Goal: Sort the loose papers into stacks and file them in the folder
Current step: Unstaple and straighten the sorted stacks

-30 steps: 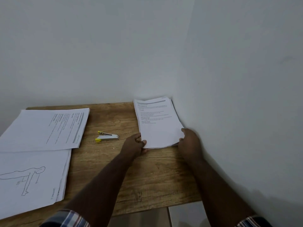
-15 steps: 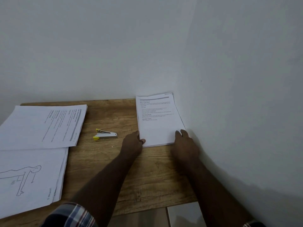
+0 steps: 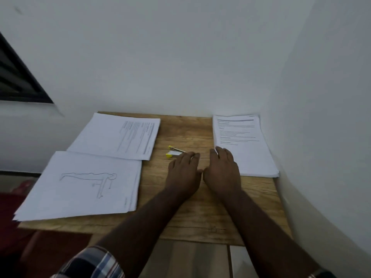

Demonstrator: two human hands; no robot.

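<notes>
Three paper stacks lie on the wooden table (image 3: 200, 213). A stack of printed text pages (image 3: 245, 145) sits in the back right corner against the wall. Another text stack (image 3: 118, 135) lies at the back left, and a stack topped by a line drawing of a figure (image 3: 84, 185) lies at the front left. My left hand (image 3: 184, 173) hovers palm down in the middle, fingers straight, its tips over the stapler. My right hand (image 3: 222, 171) is beside it, fingers relaxed, at the left edge of the right stack. Neither hand holds anything. No folder is visible.
A small white and yellow stapler (image 3: 173, 153) lies mid-table, partly under my left fingertips. White walls close the table at the back and right. A dark window frame (image 3: 18, 77) is at the upper left. Red fabric (image 3: 12, 207) lies below the table's left edge.
Both hands have let go of the right stack and moved left toward the table's middle. The camera has swung left, bringing the left stacks further into view.
</notes>
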